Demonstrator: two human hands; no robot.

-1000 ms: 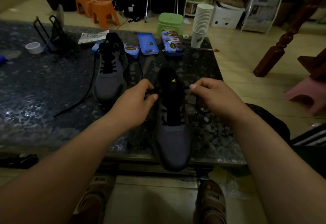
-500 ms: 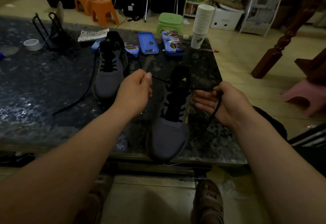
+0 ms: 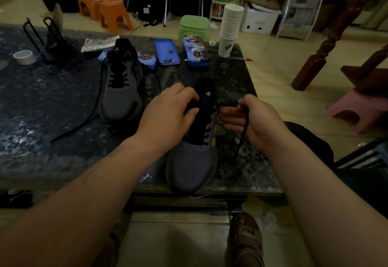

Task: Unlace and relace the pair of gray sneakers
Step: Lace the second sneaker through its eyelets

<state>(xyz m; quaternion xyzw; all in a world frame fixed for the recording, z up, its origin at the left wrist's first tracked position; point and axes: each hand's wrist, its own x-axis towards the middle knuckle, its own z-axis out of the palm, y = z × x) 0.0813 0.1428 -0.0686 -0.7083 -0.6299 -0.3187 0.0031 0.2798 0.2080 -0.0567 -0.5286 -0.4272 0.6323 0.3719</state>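
Two gray sneakers with black laces stand on the dark stone table (image 3: 42, 107). The near sneaker (image 3: 191, 161) points its toe at me, at the table's front edge. My left hand (image 3: 168, 115) rests on its tongue and left side, fingers curled at the top eyelets; what they pinch is hidden. My right hand (image 3: 252, 119) grips the black lace (image 3: 241, 138), which runs taut from the shoe's right top eyelet and hangs down past my palm. The far sneaker (image 3: 121, 90) stands to the left, its loose lace (image 3: 84, 124) trailing across the table.
Blue tins (image 3: 167, 51) and a stack of paper cups (image 3: 230, 27) line the table's far edge. A tape roll (image 3: 23, 56) and a black wire stand (image 3: 48, 42) sit far left. Stools stand on the floor beyond. My sandalled foot (image 3: 245, 239) is under the table.
My left hand moved right from beside the near sneaker onto its tongue. My right hand kept hold of the lace and stayed to the shoe's right. The view shifted slightly.
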